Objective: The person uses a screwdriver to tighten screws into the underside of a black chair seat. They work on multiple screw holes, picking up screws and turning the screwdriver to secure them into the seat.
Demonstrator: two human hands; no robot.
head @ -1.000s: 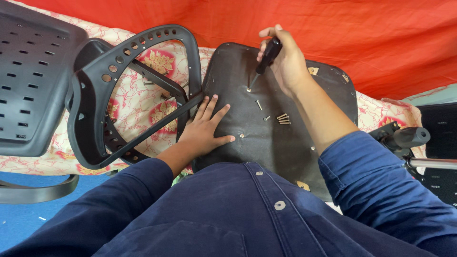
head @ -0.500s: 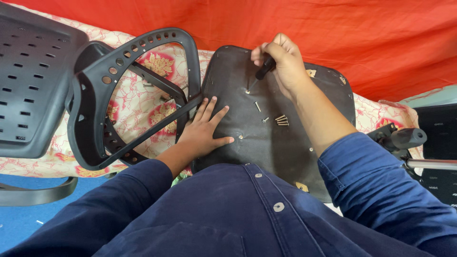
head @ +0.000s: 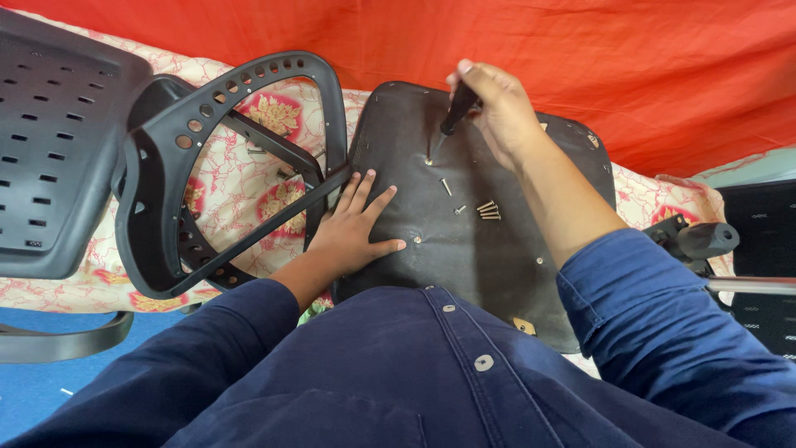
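Note:
A black chair seat base (head: 489, 249) lies upside down on a floral-covered surface in front of me. My left hand (head: 352, 232) rests flat on its left edge, fingers spread. My right hand (head: 496, 108) grips a black-handled screwdriver (head: 454, 114), its tip down on a screw spot near the seat's upper left. Several loose screws (head: 487, 210) lie on the seat just below the tool.
A black perforated chair-back frame (head: 207, 166) lies left of the seat, touching it. A black slotted plastic panel (head: 54, 141) sits at far left. A chair mechanism with a lever (head: 696, 242) is at right. Red cloth (head: 622, 66) hangs behind; blue floor (head: 50, 390) shows below left.
My right hand has tilted the screwdriver and brought its tip down onto the seat near the upper left. The left hand has stayed flat in place.

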